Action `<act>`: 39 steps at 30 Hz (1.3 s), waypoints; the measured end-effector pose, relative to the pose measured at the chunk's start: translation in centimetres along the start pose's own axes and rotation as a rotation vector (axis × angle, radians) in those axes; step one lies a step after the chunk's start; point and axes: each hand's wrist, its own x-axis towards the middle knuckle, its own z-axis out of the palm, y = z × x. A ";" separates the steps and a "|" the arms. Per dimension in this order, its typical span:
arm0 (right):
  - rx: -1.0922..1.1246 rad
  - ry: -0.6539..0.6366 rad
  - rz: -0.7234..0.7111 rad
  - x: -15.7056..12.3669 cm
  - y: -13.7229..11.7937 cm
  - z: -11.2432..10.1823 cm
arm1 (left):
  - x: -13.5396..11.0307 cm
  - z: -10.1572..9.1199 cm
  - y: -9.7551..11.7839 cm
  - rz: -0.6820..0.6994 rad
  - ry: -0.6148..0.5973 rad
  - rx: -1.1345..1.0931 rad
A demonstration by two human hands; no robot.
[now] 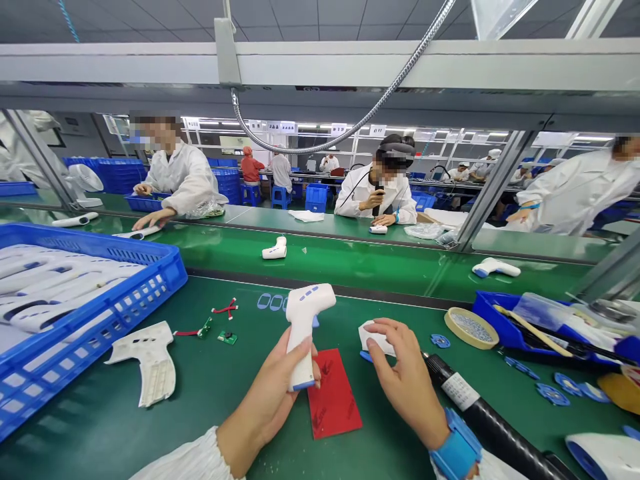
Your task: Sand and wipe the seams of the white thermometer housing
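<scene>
Scanner-shaped housing (301, 333) is upright in my left hand (275, 377), fingers wrapped round its grip, probably so the blue buttons (308, 291) face up. My right hand (407, 367) is at a small white piece (383, 341); can't tell if pinched or just touched. Red sheet (337, 403) lies flat on the counter (200, 420) between both hands, likely for easy reach.

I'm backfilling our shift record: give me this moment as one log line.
left grip: holding white gun-shaped device | right grip: at white piece, contact unclear | red sheet: on green bench, between grips
</scene>
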 end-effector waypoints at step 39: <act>0.289 -0.553 0.321 -1.8 -3.9 -0.4 | 2.7 -5.3 2.1 0.188 0.182 0.171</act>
